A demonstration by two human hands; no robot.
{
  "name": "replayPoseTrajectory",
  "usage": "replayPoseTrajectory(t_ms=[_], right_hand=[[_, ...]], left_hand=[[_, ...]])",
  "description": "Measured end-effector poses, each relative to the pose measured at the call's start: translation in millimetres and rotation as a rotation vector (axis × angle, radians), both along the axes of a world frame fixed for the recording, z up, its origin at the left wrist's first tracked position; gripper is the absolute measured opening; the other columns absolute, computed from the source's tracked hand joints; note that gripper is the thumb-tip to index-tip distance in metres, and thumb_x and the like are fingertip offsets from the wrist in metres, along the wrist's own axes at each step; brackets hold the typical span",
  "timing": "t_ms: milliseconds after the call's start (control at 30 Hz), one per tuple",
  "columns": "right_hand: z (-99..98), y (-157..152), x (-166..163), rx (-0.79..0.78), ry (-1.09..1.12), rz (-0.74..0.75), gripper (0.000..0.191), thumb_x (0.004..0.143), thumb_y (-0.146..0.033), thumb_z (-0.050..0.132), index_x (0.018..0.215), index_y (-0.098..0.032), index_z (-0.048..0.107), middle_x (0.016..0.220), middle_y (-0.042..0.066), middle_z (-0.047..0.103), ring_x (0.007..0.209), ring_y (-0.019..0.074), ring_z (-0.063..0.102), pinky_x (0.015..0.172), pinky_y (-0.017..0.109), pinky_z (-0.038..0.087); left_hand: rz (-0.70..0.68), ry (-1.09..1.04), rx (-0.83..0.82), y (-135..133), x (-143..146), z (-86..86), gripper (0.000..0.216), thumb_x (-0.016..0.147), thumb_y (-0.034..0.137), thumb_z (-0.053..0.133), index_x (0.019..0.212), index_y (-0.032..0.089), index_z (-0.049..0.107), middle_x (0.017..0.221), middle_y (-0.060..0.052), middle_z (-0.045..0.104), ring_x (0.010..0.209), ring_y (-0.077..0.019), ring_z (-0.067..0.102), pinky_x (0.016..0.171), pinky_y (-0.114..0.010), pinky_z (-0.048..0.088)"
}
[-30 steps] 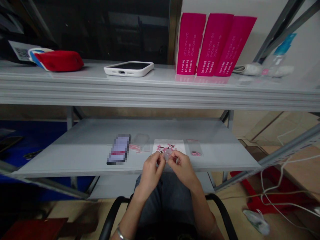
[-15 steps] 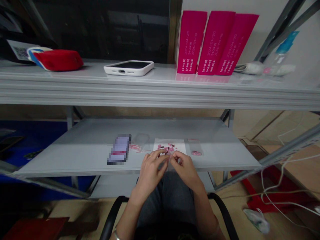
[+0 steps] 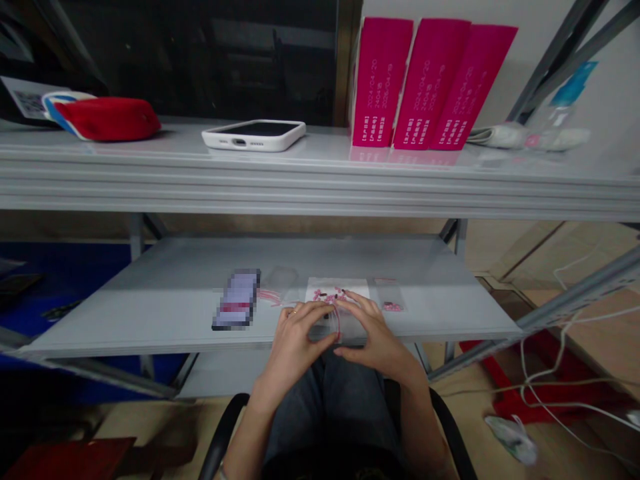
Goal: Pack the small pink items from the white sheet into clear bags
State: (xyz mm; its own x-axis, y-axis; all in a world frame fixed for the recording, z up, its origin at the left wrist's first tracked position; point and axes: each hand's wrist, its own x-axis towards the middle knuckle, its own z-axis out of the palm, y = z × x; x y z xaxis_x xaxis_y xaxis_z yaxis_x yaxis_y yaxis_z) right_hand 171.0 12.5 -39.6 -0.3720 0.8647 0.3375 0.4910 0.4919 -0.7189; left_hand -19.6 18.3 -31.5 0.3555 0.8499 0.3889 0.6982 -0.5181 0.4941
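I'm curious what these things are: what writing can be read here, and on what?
"2024-04-20", likely, on the pink boxes; their other lines are too blurred.
The card with square code: unreadable.
The pixelated card: unreadable.
The bottle label: unreadable.
The clear bag: none seen.

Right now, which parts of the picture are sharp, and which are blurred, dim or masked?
Head view: pink boxes and white phone are well lit and fairly sharp; head view: the water bottle near the right edge is smeared; head view: a flat object on the lower shelf is pixelated; head view: the small clear bag between left hand and right hand is soft and dim.
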Motion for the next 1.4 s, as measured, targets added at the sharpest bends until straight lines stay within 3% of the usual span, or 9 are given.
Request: replayPoseTrajectory(t_ms=[233,367,600,800,933,1233,1400], right_hand=[[-5.0,7.3,-2.8,0.002,0.116,-0.025,0.057,0.067,-0.032,0.074,0.120,-0.029,0.050,0.127,0.006,0.051,0.123,0.0249,0.042,0.104,0.048,0.030],[-8.3,11.7,-3.4,0.033,0.299,-0.160,0.044,0.067,-0.033,0.073,0.105,-0.023,0.055,0.112,0.007,0.059,0.111,0.0244,0.051,0.098,0.044,0.036],[-41.0,38.0,3.4,0.181,0.512,-0.565,0.044,0.068,-0.038,0.071,0.102,-0.019,0.052,0.112,0.011,0.058,0.107,0.0241,0.053,0.088,0.040,0.041],[-78.7,55.6,6.6,0.429,0.482,-0.826,0.049,0.070,-0.039,0.069,0.108,-0.016,0.048,0.113,0.014,0.052,0.109,0.0257,0.049,0.088,0.043,0.041],[-85.2,56.9,3.6,0.467,0.437,-0.856,0.052,0.069,-0.039,0.069,0.110,-0.016,0.047,0.113,0.016,0.051,0.109,0.0277,0.049,0.086,0.045,0.042],[-71.9,78.5,3.4,0.613,0.405,-0.803,0.054,0.070,-0.037,0.069,0.112,-0.014,0.046,0.109,0.015,0.051,0.106,0.0269,0.049,0.091,0.046,0.040],[-82.2,88.4,2.0,0.661,0.364,-0.785,0.054,0.068,-0.038,0.071,0.112,-0.016,0.047,0.105,0.012,0.054,0.102,0.0263,0.052,0.086,0.045,0.043]], left_hand=[[-0.048,-0.211,-0.063,0.0,3.5,-1.6,0.029,0.082,0.030,0.060,0.110,0.027,0.061,0.113,-0.005,0.064,0.107,-0.0226,0.056,0.094,-0.040,0.038],[0.026,-0.372,-0.038,11.7,-1.0,-15.3,0.018,0.086,0.027,0.053,0.098,0.021,0.065,0.105,-0.007,0.066,0.101,-0.0203,0.058,0.090,-0.035,0.042],[0.154,-0.054,-0.054,33.1,-13.3,-60.4,0.019,0.085,0.024,0.053,0.098,0.021,0.066,0.099,-0.007,0.069,0.096,-0.0231,0.059,0.085,-0.038,0.041],[0.176,0.007,-0.045,33.9,-11.7,-72.8,0.020,0.086,0.023,0.049,0.095,0.022,0.067,0.096,-0.006,0.070,0.094,-0.0229,0.059,0.082,-0.037,0.040],[0.178,-0.069,-0.037,40.2,-13.6,-79.4,0.017,0.084,0.022,0.052,0.092,0.020,0.067,0.092,-0.006,0.070,0.090,-0.0224,0.059,0.081,-0.037,0.041],[0.164,-0.352,-0.070,51.0,-13.2,-86.3,0.018,0.083,0.029,0.054,0.090,0.018,0.067,0.093,-0.007,0.070,0.090,-0.0196,0.062,0.085,-0.035,0.046],[0.288,-0.557,-0.112,67.7,-3.6,-80.1,0.022,0.078,0.033,0.060,0.088,0.016,0.068,0.085,-0.006,0.071,0.075,-0.0166,0.062,0.067,-0.026,0.046]])
